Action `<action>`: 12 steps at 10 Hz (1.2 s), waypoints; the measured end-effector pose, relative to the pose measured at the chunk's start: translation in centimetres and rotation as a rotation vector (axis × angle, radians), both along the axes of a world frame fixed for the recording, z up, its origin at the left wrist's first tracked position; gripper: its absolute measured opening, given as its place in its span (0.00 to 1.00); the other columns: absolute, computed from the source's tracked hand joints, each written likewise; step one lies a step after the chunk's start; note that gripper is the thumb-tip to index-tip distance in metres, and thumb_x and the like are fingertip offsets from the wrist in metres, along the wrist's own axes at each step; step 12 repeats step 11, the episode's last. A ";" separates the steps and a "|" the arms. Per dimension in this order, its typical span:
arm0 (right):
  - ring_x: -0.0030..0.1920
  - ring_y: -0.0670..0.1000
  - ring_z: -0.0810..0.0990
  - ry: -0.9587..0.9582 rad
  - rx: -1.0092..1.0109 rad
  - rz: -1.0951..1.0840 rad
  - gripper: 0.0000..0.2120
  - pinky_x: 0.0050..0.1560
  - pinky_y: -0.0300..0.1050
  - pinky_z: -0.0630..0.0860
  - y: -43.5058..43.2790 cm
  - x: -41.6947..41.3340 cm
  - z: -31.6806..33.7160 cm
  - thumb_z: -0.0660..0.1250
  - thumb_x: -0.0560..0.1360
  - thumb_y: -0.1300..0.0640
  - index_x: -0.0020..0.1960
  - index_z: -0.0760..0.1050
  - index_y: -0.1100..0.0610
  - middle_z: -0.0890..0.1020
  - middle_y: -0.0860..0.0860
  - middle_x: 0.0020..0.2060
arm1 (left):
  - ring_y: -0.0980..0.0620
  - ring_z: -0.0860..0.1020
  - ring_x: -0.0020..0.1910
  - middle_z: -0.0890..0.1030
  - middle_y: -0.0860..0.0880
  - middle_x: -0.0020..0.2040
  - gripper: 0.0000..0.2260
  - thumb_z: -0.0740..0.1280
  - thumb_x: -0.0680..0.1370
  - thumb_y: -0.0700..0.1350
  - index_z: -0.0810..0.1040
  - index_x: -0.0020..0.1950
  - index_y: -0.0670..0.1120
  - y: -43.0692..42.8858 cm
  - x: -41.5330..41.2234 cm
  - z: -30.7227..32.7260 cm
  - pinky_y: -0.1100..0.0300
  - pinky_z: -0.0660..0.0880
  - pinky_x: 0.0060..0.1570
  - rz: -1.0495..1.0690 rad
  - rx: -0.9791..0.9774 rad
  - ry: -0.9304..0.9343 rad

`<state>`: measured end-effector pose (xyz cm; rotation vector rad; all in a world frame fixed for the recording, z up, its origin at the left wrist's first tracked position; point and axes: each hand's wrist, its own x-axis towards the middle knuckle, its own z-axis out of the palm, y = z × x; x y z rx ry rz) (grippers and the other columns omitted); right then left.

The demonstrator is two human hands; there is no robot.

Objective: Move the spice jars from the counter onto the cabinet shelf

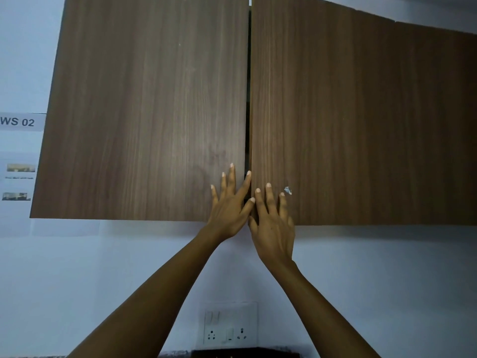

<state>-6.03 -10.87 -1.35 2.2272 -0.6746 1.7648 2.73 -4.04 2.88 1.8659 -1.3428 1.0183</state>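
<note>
Two brown wood-grain cabinet doors fill the upper view, the left door (144, 107) and the right door (361, 120), with a narrow dark gap between them. My left hand (228, 205) lies flat with straight fingers on the left door's lower right corner. My right hand (272, 218) lies flat on the right door's lower left corner, fingers spread. Both hands sit beside the gap. No spice jars and no shelf are in view; the cabinet's inside is hidden.
A white wall runs below the cabinet, with a switch and socket plate (229, 324) at the bottom centre. A paper sign reading "WS 02" (18, 122) hangs on the left wall. A dark strip of counter edge (245, 353) shows at the very bottom.
</note>
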 end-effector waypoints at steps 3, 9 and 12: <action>0.74 0.59 0.57 0.142 0.034 -0.004 0.31 0.68 0.61 0.56 -2.0 2.0 -0.4 0.40 0.78 0.39 0.76 0.54 0.53 0.59 0.54 0.75 | 0.46 0.33 0.74 0.32 0.48 0.74 0.28 0.35 0.76 0.59 0.33 0.73 0.50 -1.4 2.6 -1.5 0.48 0.30 0.69 0.185 0.029 -0.196; 0.70 0.54 0.24 0.407 0.070 0.085 0.40 0.65 0.60 0.28 -4.2 2.8 -0.3 0.23 0.63 0.28 0.70 0.24 0.48 0.24 0.48 0.69 | 0.43 0.53 0.76 0.55 0.43 0.77 0.25 0.45 0.81 0.52 0.53 0.76 0.43 -1.0 4.6 -2.9 0.44 0.52 0.73 0.344 0.028 -0.436; 0.70 0.53 0.25 0.413 0.121 0.034 0.37 0.71 0.60 0.35 -3.2 1.6 0.1 0.34 0.71 0.32 0.71 0.26 0.51 0.26 0.49 0.70 | 0.43 0.49 0.77 0.50 0.43 0.78 0.28 0.42 0.80 0.55 0.49 0.76 0.42 2.9 5.5 -4.0 0.47 0.48 0.74 0.402 -0.017 -0.337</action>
